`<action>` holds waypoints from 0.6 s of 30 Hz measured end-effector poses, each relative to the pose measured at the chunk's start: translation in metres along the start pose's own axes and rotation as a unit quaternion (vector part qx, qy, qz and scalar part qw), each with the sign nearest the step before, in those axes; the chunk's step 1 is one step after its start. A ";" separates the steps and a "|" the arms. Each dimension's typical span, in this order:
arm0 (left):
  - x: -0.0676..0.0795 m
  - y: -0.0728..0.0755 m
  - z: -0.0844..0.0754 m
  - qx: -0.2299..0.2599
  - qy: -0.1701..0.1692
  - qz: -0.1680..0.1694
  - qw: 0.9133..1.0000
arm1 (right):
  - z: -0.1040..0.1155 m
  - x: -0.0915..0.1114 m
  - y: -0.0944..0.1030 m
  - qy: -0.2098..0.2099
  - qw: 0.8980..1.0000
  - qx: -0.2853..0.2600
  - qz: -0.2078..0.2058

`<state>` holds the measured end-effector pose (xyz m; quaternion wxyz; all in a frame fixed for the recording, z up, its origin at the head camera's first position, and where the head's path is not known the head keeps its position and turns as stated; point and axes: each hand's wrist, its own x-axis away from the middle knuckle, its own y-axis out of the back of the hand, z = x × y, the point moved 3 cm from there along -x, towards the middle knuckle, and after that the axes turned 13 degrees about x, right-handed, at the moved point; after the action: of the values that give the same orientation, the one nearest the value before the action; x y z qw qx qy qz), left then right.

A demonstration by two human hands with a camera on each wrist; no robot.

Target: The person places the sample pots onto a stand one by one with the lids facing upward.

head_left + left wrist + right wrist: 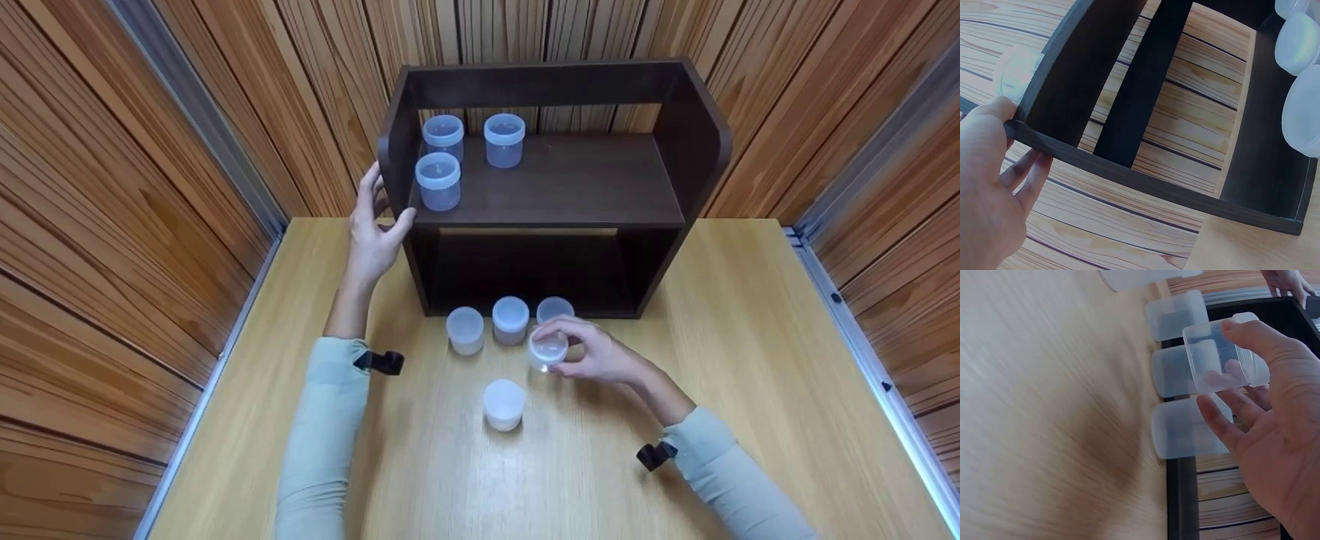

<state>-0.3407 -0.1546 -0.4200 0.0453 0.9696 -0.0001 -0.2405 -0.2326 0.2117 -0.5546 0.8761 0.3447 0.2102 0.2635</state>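
Observation:
My left hand (375, 236) grips the left side panel of a dark brown shelf unit (600, 176), thumb at the front edge and fingers on the outer face. My right hand (592, 352) holds a clear plastic jar (1207, 354) between thumb and fingers. In the right wrist view this jar is tilted and off the table. Three similar jars stand before the unit: a left one (465, 331), a middle one (511, 321) and a right one (555, 307) partly hidden by my right hand. Nearer me stands another frosted jar (504, 405).
On the unit's upper shelf, toward the left, stand three jars: a front one (439, 184), a back-left one (444, 133) and another back one (504, 142). The unit stands on a light wood table (735, 315). Wood-patterned walls (322, 97) enclose the back and sides.

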 end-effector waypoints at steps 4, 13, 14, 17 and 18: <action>-0.001 0.001 0.002 0.005 -0.006 -0.002 1.000 | 0.001 0.000 0.010 0.007 1.000 -0.006 -0.025; -0.001 0.000 0.004 0.013 -0.012 -0.006 1.000 | 0.012 -0.004 0.028 0.026 0.997 -0.007 -0.075; -0.001 0.000 0.004 0.012 -0.011 -0.005 1.000 | 0.013 -0.004 0.031 0.029 0.996 -0.010 -0.079; -0.001 0.001 0.003 0.006 -0.006 -0.005 1.000 | 0.018 -0.006 0.038 0.047 0.994 -0.014 -0.096; -0.002 0.001 0.003 0.005 -0.007 -0.005 1.000 | 0.020 -0.008 0.041 0.053 0.993 -0.016 -0.102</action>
<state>-0.3432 -0.1556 -0.4215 0.0388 0.9682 0.0031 -0.2471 -0.2401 0.2224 -0.5105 0.8914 0.2928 0.2866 0.1939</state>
